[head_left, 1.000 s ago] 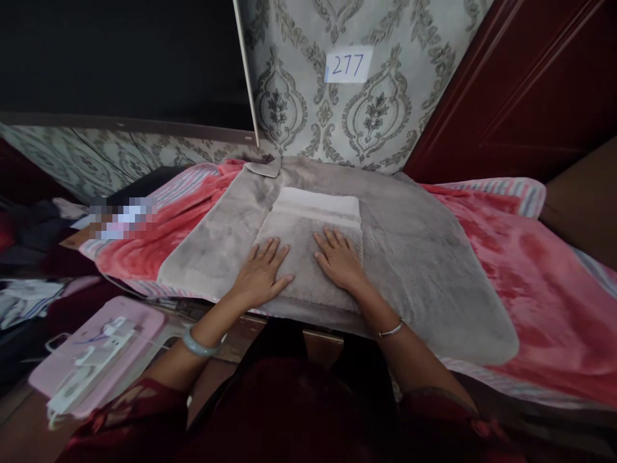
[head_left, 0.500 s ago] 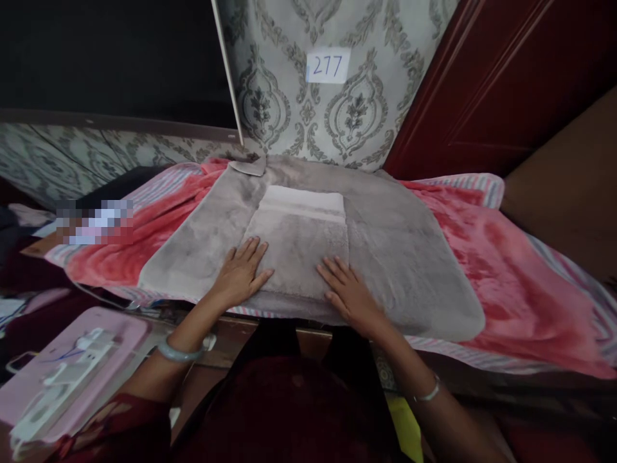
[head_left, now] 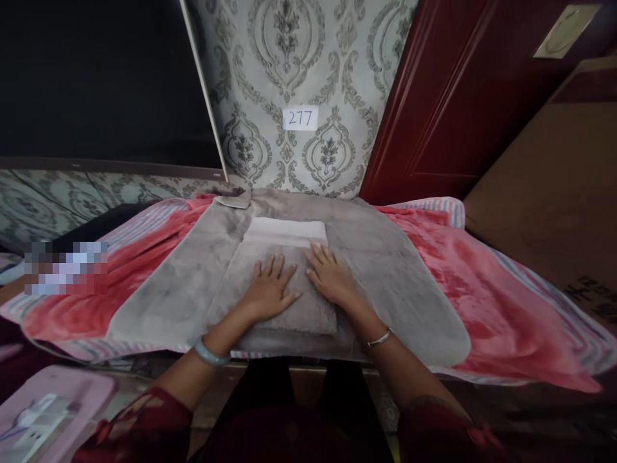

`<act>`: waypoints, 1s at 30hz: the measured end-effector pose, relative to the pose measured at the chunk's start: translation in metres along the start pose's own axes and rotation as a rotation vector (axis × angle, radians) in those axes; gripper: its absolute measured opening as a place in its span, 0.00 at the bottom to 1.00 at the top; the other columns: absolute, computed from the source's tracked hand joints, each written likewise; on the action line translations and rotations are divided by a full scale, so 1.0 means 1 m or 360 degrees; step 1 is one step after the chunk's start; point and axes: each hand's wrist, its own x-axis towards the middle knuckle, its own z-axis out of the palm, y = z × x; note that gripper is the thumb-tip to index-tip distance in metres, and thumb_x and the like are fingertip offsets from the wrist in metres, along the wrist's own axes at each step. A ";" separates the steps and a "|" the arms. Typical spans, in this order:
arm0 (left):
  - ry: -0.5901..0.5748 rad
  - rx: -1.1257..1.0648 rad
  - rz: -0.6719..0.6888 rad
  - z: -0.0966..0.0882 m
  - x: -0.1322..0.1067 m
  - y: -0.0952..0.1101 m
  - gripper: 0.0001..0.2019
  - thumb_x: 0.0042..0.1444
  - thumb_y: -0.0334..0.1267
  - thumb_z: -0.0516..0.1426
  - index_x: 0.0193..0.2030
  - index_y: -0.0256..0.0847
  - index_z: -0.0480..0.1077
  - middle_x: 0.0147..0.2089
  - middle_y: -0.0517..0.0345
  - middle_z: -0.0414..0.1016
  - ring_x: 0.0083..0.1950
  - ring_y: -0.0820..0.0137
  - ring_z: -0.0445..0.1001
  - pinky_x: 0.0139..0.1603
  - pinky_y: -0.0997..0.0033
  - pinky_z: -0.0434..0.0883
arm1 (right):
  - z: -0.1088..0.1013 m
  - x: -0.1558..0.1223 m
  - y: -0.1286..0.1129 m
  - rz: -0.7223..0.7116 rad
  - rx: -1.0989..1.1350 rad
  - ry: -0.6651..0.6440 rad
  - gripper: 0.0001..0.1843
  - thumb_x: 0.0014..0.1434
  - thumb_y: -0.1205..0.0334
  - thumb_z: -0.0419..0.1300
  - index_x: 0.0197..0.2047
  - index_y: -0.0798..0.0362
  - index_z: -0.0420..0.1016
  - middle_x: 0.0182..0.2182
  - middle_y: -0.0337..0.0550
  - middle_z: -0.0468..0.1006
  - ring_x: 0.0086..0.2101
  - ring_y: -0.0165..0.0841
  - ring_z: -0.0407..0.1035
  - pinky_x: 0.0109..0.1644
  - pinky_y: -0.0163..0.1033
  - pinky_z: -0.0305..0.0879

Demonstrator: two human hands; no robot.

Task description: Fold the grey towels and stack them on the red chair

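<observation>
A folded grey plush cloth [head_left: 299,315] with a pale white band [head_left: 288,229] along its far end lies on a larger grey plush blanket [head_left: 400,289]. My left hand [head_left: 268,289] rests flat on the folded cloth, left of its middle, fingers spread. Near the cloth's right edge, just below the pale band, my right hand [head_left: 330,273] also lies flat with its fingers stretched out. Neither hand grips anything. Whether the folded piece is a towel or a garment I cannot tell.
Beneath the grey blanket is a red blanket [head_left: 491,283] with a striped border. A dark screen [head_left: 96,83] stands back left, a cardboard box [head_left: 554,193] right. A pink stool-like surface [head_left: 72,392] holds a white power strip [head_left: 38,424]. A paper marked 277 [head_left: 300,118] is on the wall.
Both hands have slid forward over the folded cloth, away from my body, and have come closer together. My view has tilted up and shifted right.
</observation>
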 end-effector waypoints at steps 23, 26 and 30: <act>-0.0083 -0.0165 0.0092 0.005 -0.004 -0.018 0.34 0.65 0.57 0.53 0.75 0.48 0.56 0.79 0.44 0.47 0.79 0.47 0.43 0.74 0.34 0.48 | 0.007 -0.035 0.018 -0.0155 0.0169 -0.0129 0.28 0.72 0.56 0.45 0.72 0.45 0.63 0.72 0.44 0.59 0.72 0.43 0.48 0.73 0.60 0.47; -0.0070 -0.0220 0.0101 -0.009 0.008 -0.041 0.31 0.67 0.53 0.52 0.74 0.46 0.58 0.78 0.44 0.50 0.78 0.52 0.49 0.74 0.39 0.51 | -0.003 -0.009 0.011 -0.0157 0.0122 -0.0028 0.29 0.71 0.57 0.45 0.73 0.48 0.61 0.72 0.47 0.58 0.72 0.41 0.47 0.73 0.58 0.46; 0.0101 -0.0110 -0.0110 -0.020 0.037 -0.066 0.33 0.67 0.51 0.50 0.74 0.39 0.56 0.77 0.41 0.52 0.79 0.53 0.48 0.75 0.39 0.47 | -0.003 0.045 -0.008 -0.0142 -0.0007 -0.0022 0.32 0.71 0.56 0.46 0.76 0.47 0.52 0.75 0.45 0.48 0.73 0.42 0.40 0.73 0.60 0.45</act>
